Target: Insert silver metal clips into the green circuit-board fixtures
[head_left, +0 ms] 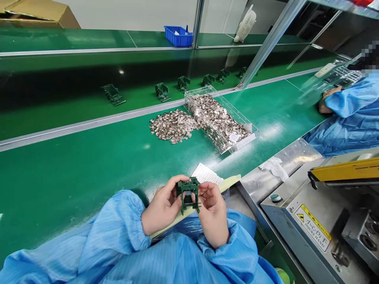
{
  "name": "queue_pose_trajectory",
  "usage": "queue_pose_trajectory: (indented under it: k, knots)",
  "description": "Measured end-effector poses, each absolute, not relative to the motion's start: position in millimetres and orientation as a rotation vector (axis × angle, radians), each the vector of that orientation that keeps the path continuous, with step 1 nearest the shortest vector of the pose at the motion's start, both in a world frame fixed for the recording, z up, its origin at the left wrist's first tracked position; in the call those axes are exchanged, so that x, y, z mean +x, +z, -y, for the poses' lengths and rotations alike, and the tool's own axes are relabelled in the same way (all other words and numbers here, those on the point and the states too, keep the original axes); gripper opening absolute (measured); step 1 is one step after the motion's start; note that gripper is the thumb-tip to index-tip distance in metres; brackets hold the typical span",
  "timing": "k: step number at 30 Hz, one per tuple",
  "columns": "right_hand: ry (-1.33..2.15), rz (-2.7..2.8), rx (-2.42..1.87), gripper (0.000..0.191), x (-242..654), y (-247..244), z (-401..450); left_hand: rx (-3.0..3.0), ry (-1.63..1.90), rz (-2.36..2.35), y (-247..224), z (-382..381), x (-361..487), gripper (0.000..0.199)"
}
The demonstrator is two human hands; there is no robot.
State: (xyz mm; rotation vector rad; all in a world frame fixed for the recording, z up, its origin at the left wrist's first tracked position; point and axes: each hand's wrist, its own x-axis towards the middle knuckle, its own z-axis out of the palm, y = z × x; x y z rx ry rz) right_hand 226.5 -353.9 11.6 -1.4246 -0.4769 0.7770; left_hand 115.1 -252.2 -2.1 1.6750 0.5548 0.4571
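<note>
A dark green plastic frame (189, 193) with open sides is held between both hands in front of my body. My left hand (163, 206) grips its left side, with the thumb at the lower front and the index finger over the top. My right hand (213, 215) pinches its right side with bent fingers. A white gridded sheet (206, 173) and a yellowish sheet (231, 182) lie just behind the hands. Farther back, a pile of small metal pieces (173, 126) sits beside a clear tray (253, 136) full of similar pieces.
Several green frames (162, 91) stand on the strip behind the metal rail (89, 124). A blue bin (178, 36) and white fan (245, 24) are at the back. At right are a machine (284, 215), crumpled tissue (274, 167) and another person's blue sleeve (359, 102).
</note>
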Motion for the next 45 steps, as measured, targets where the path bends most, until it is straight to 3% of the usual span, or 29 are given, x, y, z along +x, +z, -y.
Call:
queue_pose_trajectory:
  k: [22, 30, 33, 39, 45]
  knots:
    - [0.742, 0.351, -1.313, 0.033, 218.3, 10.2, 361.9, 1.680, 0.516, -0.504, 14.9, 264.8, 115.5, 0.029]
    - [0.643, 0.332, -1.336, 0.028, 223.4, 11.0, 397.5, 1.695, 0.389, -0.373, 14.9, 282.6, 128.3, 0.039]
    - [0.532, 0.325, -1.452, 0.024, 236.9, -1.9, 414.8, 1.754, 0.399, -0.323, 8.8, 271.0, 148.3, 0.039]
    - [0.631, 0.350, -1.590, 0.050, 258.8, -46.2, 422.5, 1.729, 0.592, -0.319, -9.7, 246.2, 206.4, 0.040]
    - [0.669, 0.524, -1.514, 0.046, 244.2, -54.7, 399.9, 1.782, 0.498, -0.155, -12.0, 246.5, 226.9, 0.039]
